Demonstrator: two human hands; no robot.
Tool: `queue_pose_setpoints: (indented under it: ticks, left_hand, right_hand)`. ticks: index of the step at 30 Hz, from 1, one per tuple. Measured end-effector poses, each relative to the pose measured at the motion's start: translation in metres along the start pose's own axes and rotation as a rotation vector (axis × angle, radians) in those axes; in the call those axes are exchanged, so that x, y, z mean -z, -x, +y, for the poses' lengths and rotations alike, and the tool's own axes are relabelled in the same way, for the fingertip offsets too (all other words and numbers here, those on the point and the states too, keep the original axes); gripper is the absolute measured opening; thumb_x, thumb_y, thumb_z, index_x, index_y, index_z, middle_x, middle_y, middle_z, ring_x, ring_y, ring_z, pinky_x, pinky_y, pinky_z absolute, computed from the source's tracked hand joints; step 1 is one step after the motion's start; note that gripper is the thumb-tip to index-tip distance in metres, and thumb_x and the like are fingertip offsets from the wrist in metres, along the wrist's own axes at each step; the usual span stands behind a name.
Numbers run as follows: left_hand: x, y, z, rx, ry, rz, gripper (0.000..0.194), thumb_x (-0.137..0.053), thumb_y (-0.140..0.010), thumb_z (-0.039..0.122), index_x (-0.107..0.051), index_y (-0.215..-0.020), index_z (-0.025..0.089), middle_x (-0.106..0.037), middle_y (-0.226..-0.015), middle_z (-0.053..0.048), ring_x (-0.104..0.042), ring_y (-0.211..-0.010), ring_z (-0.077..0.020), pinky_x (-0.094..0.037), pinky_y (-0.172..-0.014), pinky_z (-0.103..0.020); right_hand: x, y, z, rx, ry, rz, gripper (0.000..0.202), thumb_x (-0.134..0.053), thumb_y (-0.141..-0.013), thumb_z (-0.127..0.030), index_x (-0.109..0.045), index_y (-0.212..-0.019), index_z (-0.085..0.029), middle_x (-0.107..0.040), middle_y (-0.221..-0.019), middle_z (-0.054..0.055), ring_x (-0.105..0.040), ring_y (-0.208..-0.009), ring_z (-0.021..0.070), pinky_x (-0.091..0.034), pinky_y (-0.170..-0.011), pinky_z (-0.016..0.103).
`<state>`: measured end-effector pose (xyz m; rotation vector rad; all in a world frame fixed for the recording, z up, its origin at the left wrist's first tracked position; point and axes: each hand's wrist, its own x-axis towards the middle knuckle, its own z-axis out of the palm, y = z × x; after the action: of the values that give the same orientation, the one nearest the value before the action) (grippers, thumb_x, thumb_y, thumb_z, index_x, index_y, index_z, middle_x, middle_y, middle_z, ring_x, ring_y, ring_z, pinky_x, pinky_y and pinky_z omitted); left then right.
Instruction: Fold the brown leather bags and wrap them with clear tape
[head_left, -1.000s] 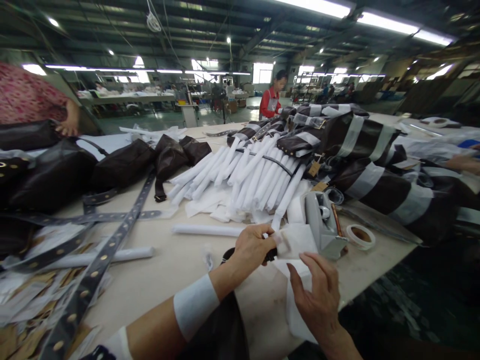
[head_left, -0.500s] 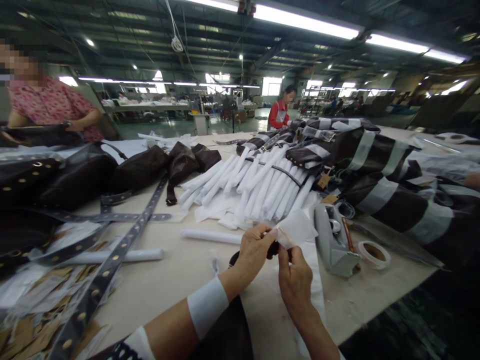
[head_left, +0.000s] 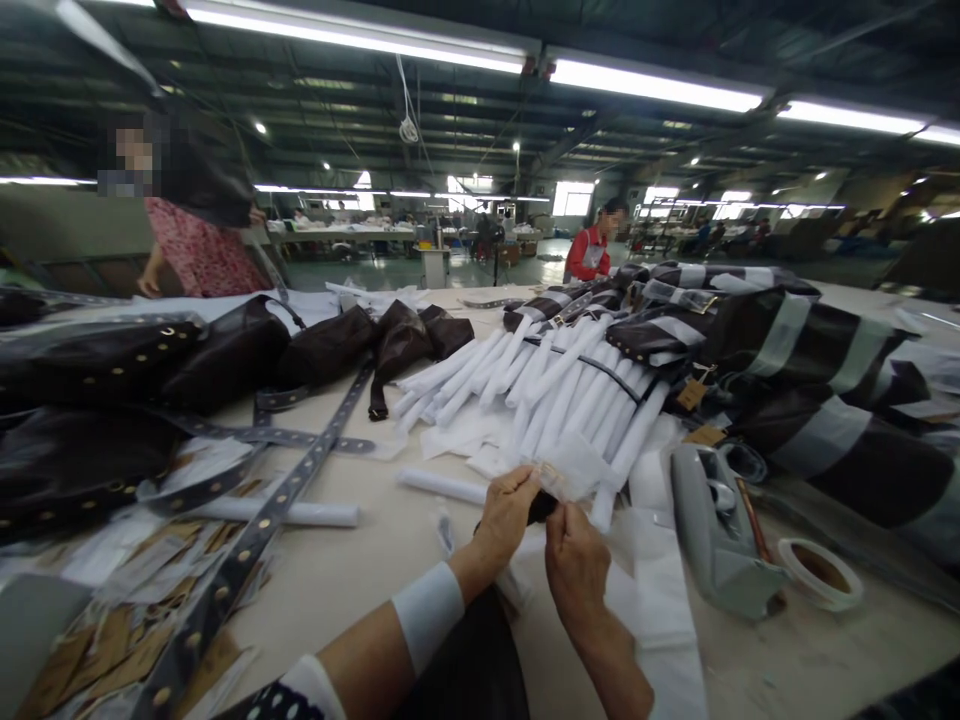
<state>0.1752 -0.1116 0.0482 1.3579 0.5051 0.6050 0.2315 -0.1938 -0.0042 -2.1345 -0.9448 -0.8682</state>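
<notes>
My left hand [head_left: 508, 518] is closed, its thumb and fingers pinching a translucent white wrapping sheet [head_left: 581, 462] around a dark strap [head_left: 541, 508]. Beside it, my right hand [head_left: 576, 560] is curled shut at the lower edge of the same sheet, close to the strap. A small gold-coloured metal part [head_left: 553, 478] shows faintly through the wrap. Below my forearms lies a dark brown bag [head_left: 465, 665], partly hidden by my left arm. White paper rolls [head_left: 559, 400] are heaped just beyond my hands.
A grey tape dispenser [head_left: 724, 540] and a tape roll [head_left: 819, 573] lie at right, near wrapped bags [head_left: 844, 445]. Studded straps [head_left: 247, 530], brown tags [head_left: 101, 650] and dark bags [head_left: 225, 350] cover the left. A person [head_left: 202, 240] lifts a dark bag; another person [head_left: 589, 252] stands farther back.
The view has swung left. My right hand has curled into a tighter grip at the sheet, which sits lower over the strap. The person at left has raised a dark bag.
</notes>
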Motion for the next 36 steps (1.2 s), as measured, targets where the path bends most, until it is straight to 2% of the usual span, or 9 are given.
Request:
queue_pose_setpoints:
  ticks: [6,11,16,26,32,36]
  left_hand:
    - [0.015,-0.004,-0.003,0.008,0.138,-0.004,0.033,-0.055,-0.071,0.041,-0.064,-0.085,0.013,-0.061,-0.077,-0.002,-0.053,-0.078,-0.0167,-0.041,-0.077,-0.026]
    - [0.03,-0.008,-0.015,0.034,0.199,-0.025,0.034,-0.055,-0.069,0.037,-0.065,-0.088,0.011,-0.063,-0.077,-0.003,-0.054,-0.073,-0.0162,-0.041,-0.074,-0.027]
    - [0.036,-0.013,-0.025,0.028,0.206,-0.039,0.033,-0.053,-0.07,0.035,-0.066,-0.089,0.012,-0.064,-0.078,-0.003,-0.055,-0.076,-0.0163,-0.041,-0.076,-0.027]
    - [0.062,-0.02,-0.035,-0.019,0.0,-0.094,0.028,-0.05,-0.072,0.033,-0.068,-0.08,0.013,-0.064,-0.075,-0.002,-0.055,-0.078,-0.018,-0.042,-0.075,-0.027]
    - [0.075,-0.022,-0.044,-0.04,-0.117,-0.081,0.03,-0.046,-0.075,0.032,-0.068,-0.087,0.015,-0.066,-0.083,-0.002,-0.056,-0.085,-0.0188,-0.042,-0.079,-0.027]
    - [0.084,-0.027,-0.049,-0.035,-0.167,-0.064,0.028,-0.046,-0.074,0.032,-0.067,-0.081,0.016,-0.065,-0.08,-0.003,-0.055,-0.084,-0.019,-0.043,-0.079,-0.027]
  right_hand:
    - [-0.017,-0.005,-0.003,0.03,-0.032,-0.076,0.04,-0.025,-0.094,-0.026,-0.044,-0.06,-0.021,-0.052,-0.051,0.0,-0.044,-0.047,0.0134,-0.026,-0.052,0.028]
    - [-0.028,-0.006,-0.001,0.075,-0.074,-0.149,0.04,-0.023,-0.094,-0.027,-0.046,-0.061,-0.021,-0.054,-0.054,0.001,-0.046,-0.049,0.0132,-0.027,-0.053,0.028]
    - [-0.04,-0.003,0.0,0.018,-0.092,-0.199,0.038,-0.024,-0.092,-0.027,-0.045,-0.062,-0.021,-0.053,-0.054,0.002,-0.048,-0.051,0.0146,-0.028,-0.052,0.027]
    - [-0.062,0.008,-0.007,-0.121,-0.192,-0.311,0.037,-0.023,-0.09,-0.034,-0.048,-0.065,-0.022,-0.057,-0.055,0.003,-0.053,-0.052,0.0167,-0.031,-0.052,0.028]
    - [-0.08,0.016,-0.013,-0.193,-0.25,-0.398,0.041,-0.023,-0.09,-0.034,-0.055,-0.068,-0.021,-0.061,-0.057,0.004,-0.053,-0.052,0.0167,-0.034,-0.052,0.028]
    - [-0.09,0.016,-0.016,-0.202,-0.261,-0.436,0.041,-0.024,-0.089,-0.033,-0.057,-0.067,-0.022,-0.061,-0.056,0.003,-0.053,-0.052,0.0166,-0.034,-0.051,0.027]
